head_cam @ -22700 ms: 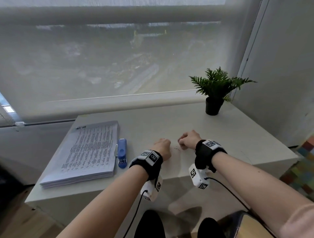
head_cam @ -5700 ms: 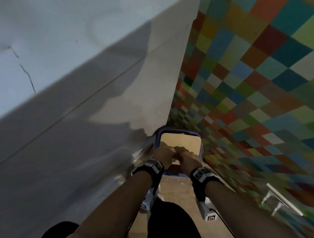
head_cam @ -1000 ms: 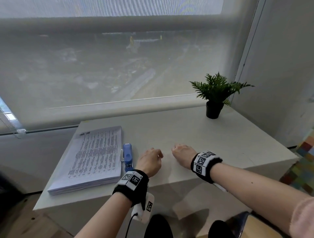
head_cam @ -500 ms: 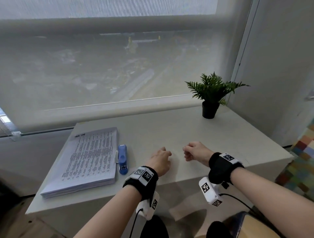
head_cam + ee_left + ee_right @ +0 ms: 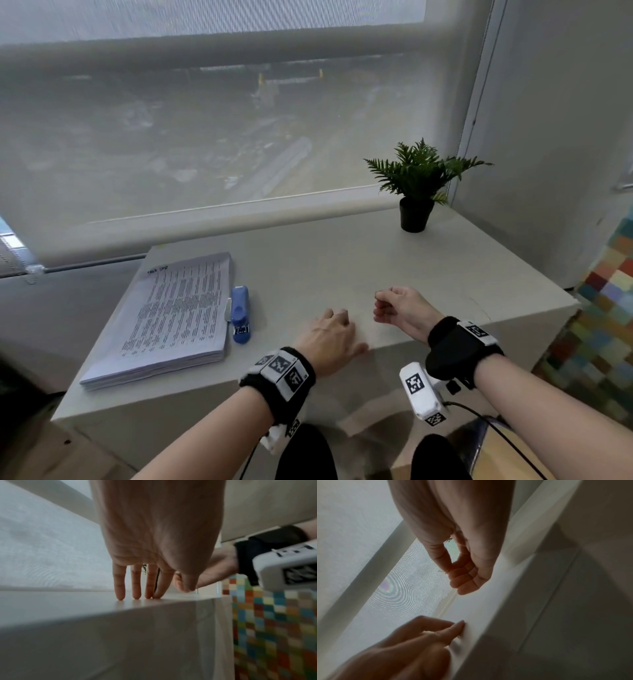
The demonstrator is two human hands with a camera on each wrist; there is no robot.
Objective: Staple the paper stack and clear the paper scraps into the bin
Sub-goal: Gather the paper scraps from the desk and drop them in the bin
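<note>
Resting left hand [image 5: 327, 337] fingertips [image 5: 120, 596] straight on the table [image 5: 342, 267] near its front edge; hovering right hand [image 5: 399, 311] just beside, fingers [image 5: 462, 577] loosely curled, gripping nothing discernible. Lying well left of both: paper stack [image 5: 171, 315], blue stapler [image 5: 239, 313] touching its right edge.

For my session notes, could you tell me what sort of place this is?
Probably an office or study corner: a white desk against a blind-covered window, bearing a printed paper stack, a blue stapler and a potted plant.
</note>
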